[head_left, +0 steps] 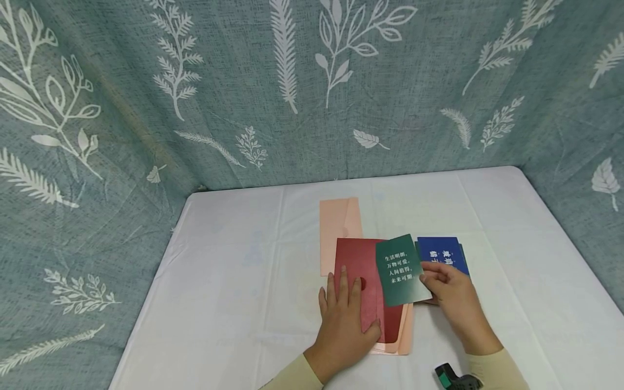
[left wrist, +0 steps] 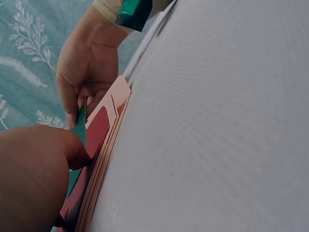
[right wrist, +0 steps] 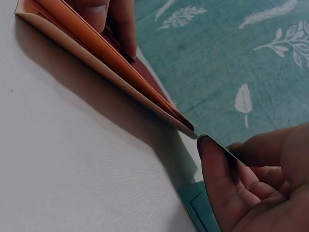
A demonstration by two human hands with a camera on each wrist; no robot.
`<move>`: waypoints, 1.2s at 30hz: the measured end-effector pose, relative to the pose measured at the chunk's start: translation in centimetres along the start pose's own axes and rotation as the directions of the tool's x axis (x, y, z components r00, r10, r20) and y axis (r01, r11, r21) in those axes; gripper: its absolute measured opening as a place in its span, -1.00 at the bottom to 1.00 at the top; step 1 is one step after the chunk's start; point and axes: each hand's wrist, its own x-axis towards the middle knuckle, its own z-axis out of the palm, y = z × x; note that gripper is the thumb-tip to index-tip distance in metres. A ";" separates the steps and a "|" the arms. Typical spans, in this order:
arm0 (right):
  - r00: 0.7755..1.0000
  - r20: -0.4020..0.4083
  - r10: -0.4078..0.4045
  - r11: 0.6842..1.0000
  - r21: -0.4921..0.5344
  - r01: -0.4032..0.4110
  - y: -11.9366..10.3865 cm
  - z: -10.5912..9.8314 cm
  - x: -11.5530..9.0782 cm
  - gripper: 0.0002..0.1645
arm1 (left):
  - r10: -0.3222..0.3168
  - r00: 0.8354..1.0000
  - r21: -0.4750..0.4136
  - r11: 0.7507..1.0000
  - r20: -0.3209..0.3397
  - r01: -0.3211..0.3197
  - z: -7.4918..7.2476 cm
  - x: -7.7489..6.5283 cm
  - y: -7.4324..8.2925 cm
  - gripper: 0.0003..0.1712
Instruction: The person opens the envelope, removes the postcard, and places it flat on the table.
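Observation:
My left hand (head_left: 341,325) lies spread on a red envelope (head_left: 358,252), its fingers straight. Under that envelope peach envelopes (head_left: 405,338) are stacked, and their layered edges show in the left wrist view. A green card (head_left: 398,271) with lines of white writing is pinched at its right side between the thumb and fingers of my right hand (head_left: 458,300). The card is held tilted, overlapping the right part of the red envelope in the head view. Partly hidden behind the right hand is a blue card (head_left: 441,246) with white writing, on top of other cards.
A peach envelope (head_left: 333,222) lies farther back, partly covered by the red one. White cloth (head_left: 234,281) covers the table. A green leaf-patterned curtain (head_left: 273,135) hangs along the back and sides. On the right wrist sits a black and green device (head_left: 453,377).

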 end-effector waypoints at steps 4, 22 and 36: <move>1.000 -0.006 -0.008 1.000 0.025 0.008 0.0 -0.2 0.0 -0.56 | 0.000 1.000 -0.004 1.000 0.000 0.000 0.0 0.0 0.0 0.03; 0.998 -0.041 -0.048 0.997 0.060 0.050 -0.3 -1.4 -0.1 -0.53 | 0.017 1.000 -0.009 1.000 -0.017 -0.017 0.0 0.0 0.0 0.00; 0.992 -0.123 -0.022 0.997 0.066 0.030 -0.2 -2.6 0.2 -0.52 | 0.026 0.999 -0.017 1.000 -0.028 -0.026 0.1 0.0 -0.1 -0.01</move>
